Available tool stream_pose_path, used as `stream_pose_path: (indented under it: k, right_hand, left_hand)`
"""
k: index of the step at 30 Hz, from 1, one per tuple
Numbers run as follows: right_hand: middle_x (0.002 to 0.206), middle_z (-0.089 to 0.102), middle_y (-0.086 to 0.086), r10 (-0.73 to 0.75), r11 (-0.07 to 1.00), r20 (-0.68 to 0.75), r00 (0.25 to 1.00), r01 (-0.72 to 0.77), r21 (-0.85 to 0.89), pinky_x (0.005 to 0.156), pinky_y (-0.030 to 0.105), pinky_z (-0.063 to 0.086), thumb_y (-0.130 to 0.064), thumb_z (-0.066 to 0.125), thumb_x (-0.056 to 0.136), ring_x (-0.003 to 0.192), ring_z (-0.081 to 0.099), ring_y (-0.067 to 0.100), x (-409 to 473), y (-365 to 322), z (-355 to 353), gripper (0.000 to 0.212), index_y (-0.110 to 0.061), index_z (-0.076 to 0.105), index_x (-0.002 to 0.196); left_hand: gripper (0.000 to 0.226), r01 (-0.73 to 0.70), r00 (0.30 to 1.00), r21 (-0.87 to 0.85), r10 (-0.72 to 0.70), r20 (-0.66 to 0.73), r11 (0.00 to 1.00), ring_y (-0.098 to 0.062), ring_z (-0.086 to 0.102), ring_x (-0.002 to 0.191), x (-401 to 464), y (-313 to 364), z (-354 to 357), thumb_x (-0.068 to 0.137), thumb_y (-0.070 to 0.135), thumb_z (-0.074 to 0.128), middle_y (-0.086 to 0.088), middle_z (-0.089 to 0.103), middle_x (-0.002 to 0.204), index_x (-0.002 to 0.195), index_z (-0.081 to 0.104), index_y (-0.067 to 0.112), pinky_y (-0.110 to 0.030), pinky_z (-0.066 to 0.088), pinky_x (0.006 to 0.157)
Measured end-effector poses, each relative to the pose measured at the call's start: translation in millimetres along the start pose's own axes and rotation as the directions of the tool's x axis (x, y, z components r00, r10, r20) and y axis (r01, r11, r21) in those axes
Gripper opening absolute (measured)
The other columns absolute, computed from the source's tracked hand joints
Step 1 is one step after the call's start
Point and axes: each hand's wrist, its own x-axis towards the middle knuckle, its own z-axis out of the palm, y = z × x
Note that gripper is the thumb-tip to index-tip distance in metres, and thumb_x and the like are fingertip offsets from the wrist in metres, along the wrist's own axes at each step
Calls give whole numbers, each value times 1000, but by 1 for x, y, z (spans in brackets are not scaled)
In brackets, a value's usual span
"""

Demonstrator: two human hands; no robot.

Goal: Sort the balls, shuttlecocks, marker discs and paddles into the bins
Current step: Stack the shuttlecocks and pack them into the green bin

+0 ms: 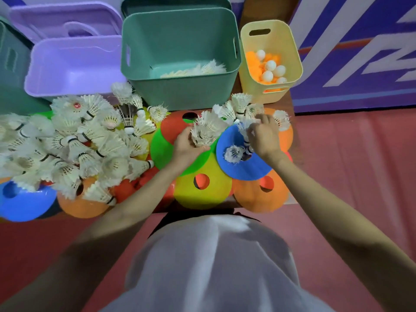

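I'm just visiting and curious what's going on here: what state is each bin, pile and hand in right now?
Green bin: open, a few shuttlecocks inside.
Yellow bin: open, holding orange and white balls.
Purple bin: open, looks empty.
Shuttlecock pile: loose on the discs, unsorted.
Marker discs: overlapping, unsorted.
Left hand: gripping a bunch of shuttlecocks.
Right hand: pinching shuttlecocks over the blue disc.

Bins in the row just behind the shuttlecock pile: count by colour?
Green bins: 2, centre and left edge
Purple bin: 1
Yellow bin: 1
Total: 4
Not counted: the purple and green pieces behind the row; I cannot tell whether they are lids or bins.
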Motion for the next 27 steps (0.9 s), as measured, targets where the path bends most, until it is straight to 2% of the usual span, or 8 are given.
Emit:
stream_pose_path:
  k: [4,6,8,11,14,19,24,27]
  right_hand:
    - [105,61,14,-43,993,-203,978,64,99,79,43,37,-4,54,83,97,50,38,-2,-4,-14,12,-5,65,80]
    - [91,63,8,-55,980,-390,919,126,157,72,39,34,-7,55,86,85,51,33,-8,-11,-26,10,-9,63,82]
    - [87,64,3,-25,946,-548,836,197,257,71,34,32,-13,55,93,82,50,26,-13,-20,-40,11,-12,64,86]
    - [84,64,3,29,836,-656,754,342,430,73,31,36,-12,56,94,80,52,22,-16,-36,-57,13,-6,64,86]
    - [83,64,4,17,748,-632,775,410,523,74,28,40,-12,57,94,80,54,21,-12,-53,-64,14,-4,64,85]
    - [84,65,1,-68,695,-532,844,423,582,73,31,45,-9,59,92,79,55,15,4,-78,-61,10,-4,66,87]
    - [80,64,-1,116,603,-478,871,321,731,67,23,43,-11,58,92,74,55,15,45,-93,-82,10,-6,66,87]
    - [81,63,-4,120,641,-503,856,321,698,70,21,41,-14,61,90,76,54,13,75,-103,-91,10,-7,67,86]
  left_hand:
    - [60,17,999,20,-17,-30,1000,-20,65,103,-1,0,-1,63,2,85,-2,67,111,113,57,17,-44,53,93]
    - [58,12,999,15,-11,-43,1000,-20,66,103,-1,0,-5,60,9,88,-3,68,111,107,57,24,-46,53,92]
    - [56,1,999,20,0,-53,1000,-20,66,101,-1,2,-9,59,11,89,-2,68,106,101,55,27,-47,54,90]
    - [57,-22,999,17,23,-49,1000,-21,66,100,0,6,-14,56,17,88,1,67,103,101,54,28,-46,54,90]
    - [58,-50,998,35,52,-40,998,-20,66,102,6,9,-22,57,16,87,2,67,105,105,54,27,-48,53,91]
    - [62,-169,984,152,175,-28,974,-17,68,96,20,32,-39,56,28,86,3,71,104,112,60,22,-45,56,83]
    - [62,-346,925,275,375,-61,897,-18,68,94,46,80,-79,60,35,79,1,71,106,117,62,18,-41,56,82]
    - [63,-369,902,382,425,-71,847,-24,65,100,72,110,-102,62,28,80,-3,70,110,121,62,16,-40,53,86]
